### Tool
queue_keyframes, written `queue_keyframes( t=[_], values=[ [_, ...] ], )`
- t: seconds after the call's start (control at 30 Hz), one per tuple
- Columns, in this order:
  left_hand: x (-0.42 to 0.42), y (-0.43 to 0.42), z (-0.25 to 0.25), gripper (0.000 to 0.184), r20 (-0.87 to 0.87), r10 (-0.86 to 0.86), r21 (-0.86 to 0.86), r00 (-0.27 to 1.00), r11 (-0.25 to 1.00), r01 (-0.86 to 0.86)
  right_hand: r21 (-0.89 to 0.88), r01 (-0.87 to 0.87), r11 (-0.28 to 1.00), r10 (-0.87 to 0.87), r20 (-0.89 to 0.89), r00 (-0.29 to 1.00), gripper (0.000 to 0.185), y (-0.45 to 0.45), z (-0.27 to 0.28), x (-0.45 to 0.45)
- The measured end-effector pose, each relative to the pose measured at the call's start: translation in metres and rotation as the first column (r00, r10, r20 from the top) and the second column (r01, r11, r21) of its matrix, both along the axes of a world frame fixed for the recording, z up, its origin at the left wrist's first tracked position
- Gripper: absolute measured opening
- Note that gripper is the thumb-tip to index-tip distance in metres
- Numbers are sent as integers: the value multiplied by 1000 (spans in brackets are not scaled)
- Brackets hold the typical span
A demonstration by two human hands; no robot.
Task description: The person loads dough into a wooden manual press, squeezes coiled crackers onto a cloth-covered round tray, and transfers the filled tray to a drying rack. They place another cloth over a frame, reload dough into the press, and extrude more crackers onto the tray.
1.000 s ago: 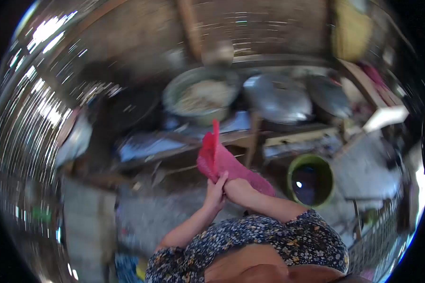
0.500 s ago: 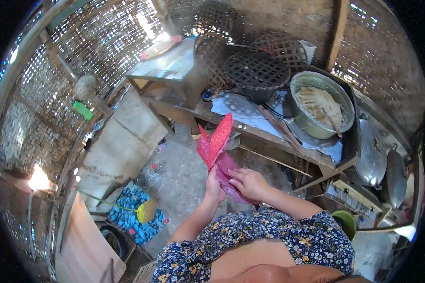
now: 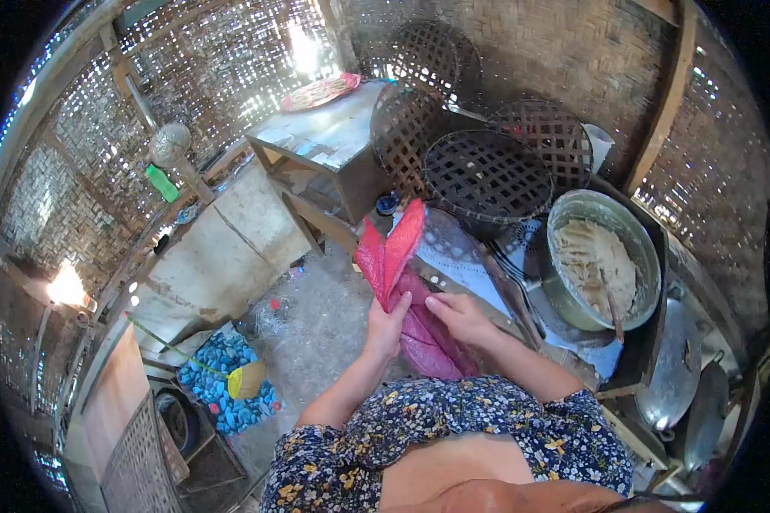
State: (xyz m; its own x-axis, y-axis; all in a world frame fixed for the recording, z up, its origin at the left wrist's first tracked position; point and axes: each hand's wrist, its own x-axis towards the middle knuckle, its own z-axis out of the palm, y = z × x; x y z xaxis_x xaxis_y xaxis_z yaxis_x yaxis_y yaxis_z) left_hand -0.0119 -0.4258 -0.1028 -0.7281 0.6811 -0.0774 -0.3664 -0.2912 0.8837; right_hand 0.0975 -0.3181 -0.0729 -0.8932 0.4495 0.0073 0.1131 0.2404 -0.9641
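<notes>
Between my hands, in front of my chest, is a red and pink piece of thin, glossy, cloth-like material [image 3: 428,336]. Two bright red flaps stand up from its top, while the darker pink part hangs toward my dress. My left hand [image 3: 385,329] grips its left side, with the thumb over the front. Closed on its right side is my right hand [image 3: 459,316], thumb on top. Some fingers of both hands are hidden behind the material.
A large pot [image 3: 559,274] of pale, doughy mash with a spoon in it stands on the low bench at right. Dark woven baskets [image 3: 488,175] stand behind. Left are blue stones [image 3: 218,372] with a yellow scoop [image 3: 246,380]. Metal pans [image 3: 669,368] lie far right.
My right hand has shifted up beside my left hand, its thumb now pressed on the material. The pink lower part hangs more spread out. The whole view has turned slightly.
</notes>
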Motion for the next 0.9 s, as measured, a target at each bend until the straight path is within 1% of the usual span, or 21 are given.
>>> queue_keyframes(
  t=[0.03, 0.07, 0.1, 0.13, 0.23, 0.27, 0.3, 0.33, 0.37, 0.4, 0.43, 0.47, 0.5, 0.53, 0.6, 0.63, 0.7, 0.73, 0.8, 0.87, 0.9],
  values=[
    [3, 5, -1, 35, 54, 14, 43, 998, 999, -17, -261, -8, 965, 1, -26, 1000, 35, 7, -1, 0],
    [-34, 8, 22, 35, 17, 26, 28, 1000, 999, -26, -523, -13, 852, -24, -64, 998, 35, 10, 24, -36],
    [-29, 7, 15, 35, 8, 59, 35, 998, 998, -59, -727, -28, 686, -30, -67, 997, 36, 13, 22, -33],
    [-28, 8, 12, 35, -7, 88, 36, 996, 996, -87, -765, -42, 643, 14, -44, 999, 34, 23, 16, -35],
    [-40, -1, 17, 38, -25, 156, -92, 987, 983, -158, -815, -26, 579, -78, -87, 993, 31, 50, 9, -38],
    [-47, -6, 25, 42, -47, 174, -107, 984, 978, -178, -803, 32, 596, -160, -80, 984, 30, 61, 33, -32],
    [-85, -6, 50, 43, -102, 228, -100, 968, 966, -238, -805, 22, 593, -238, -149, 960, 30, 92, 36, -53],
    [-95, -13, 50, 45, -131, 298, -72, 946, 949, -309, -767, 43, 640, -279, -180, 943, 29, 111, 56, -39],
    [-114, -27, 49, 46, -155, 339, -113, 928, 927, -357, -789, 66, 611, -367, -209, 906, 30, 128, 72, -28],
    [-135, -38, 48, 47, -184, 372, -150, 910, 904, -400, -715, 134, 686, -411, -229, 882, 32, 152, 81, -17],
    [-142, -44, 63, 48, -166, 455, -90, 875, 877, -473, -722, 215, 658, -494, -198, 847, 34, 163, 103, -6],
    [-158, -52, 67, 45, -178, 521, -82, 835, 838, -540, -685, 287, 670, -561, -214, 799, 35, 188, 104, 3],
    [-173, -59, 69, 42, -154, 541, -13, 827, 836, -549, -702, 262, 663, -574, -251, 780, 36, 213, 104, 11],
    [-216, -61, 77, 40, -217, 555, -9, 803, 821, -570, -705, 247, 664, -577, -275, 769, 35, 229, 124, 6],
    [-253, -67, 72, 39, -293, 601, 30, 744, 783, -621, -731, 244, 637, -612, -287, 737, 34, 265, 117, 8],
    [-273, -65, 69, 37, -288, 611, 23, 737, 774, -633, -727, 247, 640, -628, -310, 714, 34, 278, 114, 7],
    [-330, -60, 49, 38, -268, 667, 73, 695, 733, -676, -735, 336, 590, -711, -275, 647, 34, 315, 87, -2],
    [-356, -53, 43, 38, -306, 695, 106, 650, 704, -703, -738, 375, 561, -747, -257, 613, 34, 331, 72, -8],
    [-411, -27, 51, 40, -392, 735, 173, 554, 650, -740, -743, 434, 510, -796, -216, 565, 34, 352, 53, -22],
    [-441, -11, 58, 42, -350, 817, 256, 458, 554, -792, -764, 452, 461, -823, -178, 539, 32, 367, 34, -24],
    [-459, -4, 64, 43, -326, 853, 293, 408, 502, -814, -751, 463, 471, -823, -186, 536, 31, 377, 30, -20]
  ],
)
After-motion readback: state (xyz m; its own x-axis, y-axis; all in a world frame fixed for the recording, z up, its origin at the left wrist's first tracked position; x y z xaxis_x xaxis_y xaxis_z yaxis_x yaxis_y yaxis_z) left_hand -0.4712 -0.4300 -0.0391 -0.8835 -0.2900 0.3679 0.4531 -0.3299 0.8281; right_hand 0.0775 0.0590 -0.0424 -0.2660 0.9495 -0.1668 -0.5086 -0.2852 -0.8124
